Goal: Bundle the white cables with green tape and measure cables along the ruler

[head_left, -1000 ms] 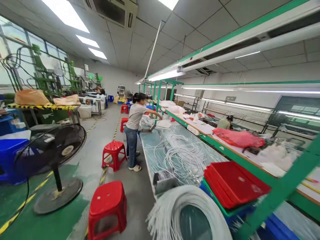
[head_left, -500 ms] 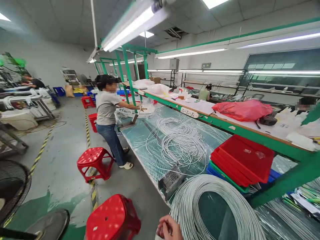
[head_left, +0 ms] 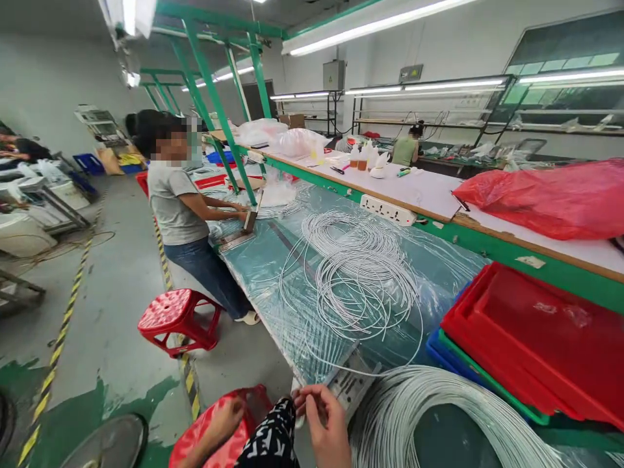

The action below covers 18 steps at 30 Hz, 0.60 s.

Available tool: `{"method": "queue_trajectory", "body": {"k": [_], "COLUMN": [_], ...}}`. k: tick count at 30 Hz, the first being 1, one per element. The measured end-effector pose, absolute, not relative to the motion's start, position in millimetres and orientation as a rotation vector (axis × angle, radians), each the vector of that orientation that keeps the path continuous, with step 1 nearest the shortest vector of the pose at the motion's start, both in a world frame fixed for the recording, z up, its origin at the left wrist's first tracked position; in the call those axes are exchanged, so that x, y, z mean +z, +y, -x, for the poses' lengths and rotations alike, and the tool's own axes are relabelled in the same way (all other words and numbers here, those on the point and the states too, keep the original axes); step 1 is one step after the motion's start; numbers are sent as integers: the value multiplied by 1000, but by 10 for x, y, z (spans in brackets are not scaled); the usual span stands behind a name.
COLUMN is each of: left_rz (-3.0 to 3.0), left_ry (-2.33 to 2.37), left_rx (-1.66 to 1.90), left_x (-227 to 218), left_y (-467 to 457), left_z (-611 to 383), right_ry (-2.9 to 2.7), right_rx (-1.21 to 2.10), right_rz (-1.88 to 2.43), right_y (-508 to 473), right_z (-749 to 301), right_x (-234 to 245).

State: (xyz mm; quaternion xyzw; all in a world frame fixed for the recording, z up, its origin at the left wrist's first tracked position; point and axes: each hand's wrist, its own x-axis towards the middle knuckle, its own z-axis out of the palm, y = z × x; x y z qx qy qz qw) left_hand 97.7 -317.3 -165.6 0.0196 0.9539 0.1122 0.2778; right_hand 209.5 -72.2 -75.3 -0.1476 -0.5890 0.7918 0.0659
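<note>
My right hand (head_left: 325, 422) sits low at the table's near edge, thumb and forefinger pinched together on something thin that I cannot make out. It is just left of a small metal cutter block (head_left: 351, 382) and a big coil of white wire (head_left: 439, 416). My left hand (head_left: 221, 416) reaches down with its fingers curled over a red plastic stool (head_left: 214, 439) beside my patterned trouser leg (head_left: 273, 439). A loose tangle of white wire (head_left: 361, 273) lies spread on the plastic-covered green table (head_left: 273, 260).
A co-worker in a grey shirt (head_left: 178, 208) leans over the same table further along, next to a second red stool (head_left: 178, 318). Stacked red trays (head_left: 536, 344) fill the right. On the upper shelf are a power strip (head_left: 387, 209) and a red bag (head_left: 546, 195). A fan base (head_left: 110, 442) stands on the floor.
The view has swung right and down toward the table. Both of my hands have come into view, the left onto the red stool and the right up to the table edge.
</note>
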Motion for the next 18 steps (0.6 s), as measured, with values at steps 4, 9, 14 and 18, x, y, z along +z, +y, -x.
{"method": "queue_trajectory", "body": {"k": [4, 9, 14, 18], "left_rz": [-210, -290, -291, -339], "left_ry": [2653, 2716, 2676, 2586], "left_rx": [279, 190, 72, 91], "left_x": [-1665, -1764, -2006, -2195], "left_y": [-2868, -2531, -2267, -2074], "left_z": [561, 2410, 3411, 3505], "right_ry": [-1621, -1506, -1541, -1577], "right_rx": [2323, 2193, 2077, 2096], "right_rz": [655, 938, 1070, 1061], "right_y": [-936, -1102, -1183, -1255], "right_z": [-1583, -658, 147, 565], "right_x": [-1103, -1536, -1619, -1583]}}
